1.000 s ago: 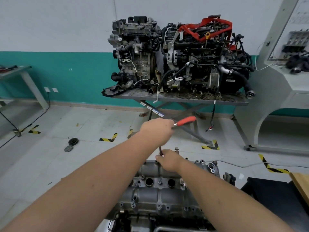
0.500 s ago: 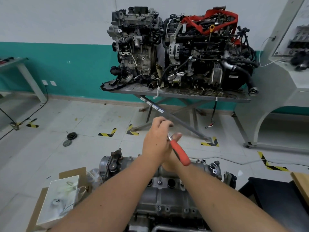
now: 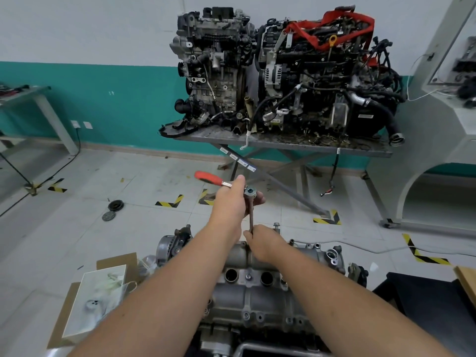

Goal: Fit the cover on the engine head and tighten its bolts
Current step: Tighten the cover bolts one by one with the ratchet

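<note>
Bolt-tightening step, I judge. Grey cast-metal cover (image 3: 253, 292) sits on the engine head, low centre. Left hand (image 3: 230, 202) grips the red-handled ratchet wrench (image 3: 223, 182) by its head; right hand (image 3: 261, 242) pinches the rusty extension bar (image 3: 250, 217) at a far-edge bolt. Next: swing handle, keeping bar upright and seated.

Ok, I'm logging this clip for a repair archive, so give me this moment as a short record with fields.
setting: workshop floor, two engines on a metal table behind
workpiece: cover sitting on the engine head
tool: ratchet with red handle pointing left, long extension running down to the cover's far edge
left hand: grips the ratchet near its head
right hand: holds the extension's lower end
loose bolt: stands raised at the far edge
bolt being turned: hidden by the right hand
</note>
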`<state>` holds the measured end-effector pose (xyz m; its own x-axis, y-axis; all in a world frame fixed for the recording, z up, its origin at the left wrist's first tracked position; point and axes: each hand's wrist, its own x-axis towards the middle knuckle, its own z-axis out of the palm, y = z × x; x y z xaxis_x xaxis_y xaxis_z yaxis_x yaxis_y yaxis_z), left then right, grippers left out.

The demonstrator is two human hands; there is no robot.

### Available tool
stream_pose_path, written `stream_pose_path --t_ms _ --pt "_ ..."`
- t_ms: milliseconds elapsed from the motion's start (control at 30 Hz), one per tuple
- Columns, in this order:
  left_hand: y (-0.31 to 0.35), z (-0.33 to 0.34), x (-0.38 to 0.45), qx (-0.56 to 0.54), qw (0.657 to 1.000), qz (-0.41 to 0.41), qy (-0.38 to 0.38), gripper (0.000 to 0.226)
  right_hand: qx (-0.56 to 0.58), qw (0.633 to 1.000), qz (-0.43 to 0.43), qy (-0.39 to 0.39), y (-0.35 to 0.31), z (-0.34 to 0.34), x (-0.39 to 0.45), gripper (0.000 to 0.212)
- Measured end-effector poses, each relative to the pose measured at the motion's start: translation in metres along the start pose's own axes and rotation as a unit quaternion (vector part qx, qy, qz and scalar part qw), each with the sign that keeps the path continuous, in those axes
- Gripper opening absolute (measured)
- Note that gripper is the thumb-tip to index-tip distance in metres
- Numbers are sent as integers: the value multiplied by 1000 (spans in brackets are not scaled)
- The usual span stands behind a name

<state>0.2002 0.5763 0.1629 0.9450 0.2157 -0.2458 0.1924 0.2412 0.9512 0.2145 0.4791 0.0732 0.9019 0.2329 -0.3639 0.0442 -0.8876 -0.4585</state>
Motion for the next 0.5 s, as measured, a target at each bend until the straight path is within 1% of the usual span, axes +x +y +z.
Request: stream_pose_path --t_ms 33,100,167,233,333,367,433,467,500 --pt "5 -1 1 55 998 -8 -18 38 7 1000 -9 5 1 1 1 30" --pt "20 -3 2 163 984 -28 -68 39 4 1000 -17 13 1 2 0 30" --pt "34 -3 3 283 953 -30 -103 38 1 1000 -18 13 2 2 -1 30" --pt "43 -3 4 371 921 2 -115 38 4 1000 -15 6 0 1 -1 30" --pt "45 0 1 448 878 90 -142 39 9 1000 -12 1 -1 1 -1 33" --pt "46 1 1 475 859 115 -154 39 10 1000 -15 0 -1 0 -1 34" --pt "49 2 2 551 800 166 -171 37 -11 1000 -26 -3 -2 -1 -3 34" --pt "50 3 3 596 758 197 -176 36 -22 999 -26 -5 -3 -2 -5 31" --pt "51 4 2 644 708 227 -178 33 -25 999 -32 2 -2 -1 -4 28"
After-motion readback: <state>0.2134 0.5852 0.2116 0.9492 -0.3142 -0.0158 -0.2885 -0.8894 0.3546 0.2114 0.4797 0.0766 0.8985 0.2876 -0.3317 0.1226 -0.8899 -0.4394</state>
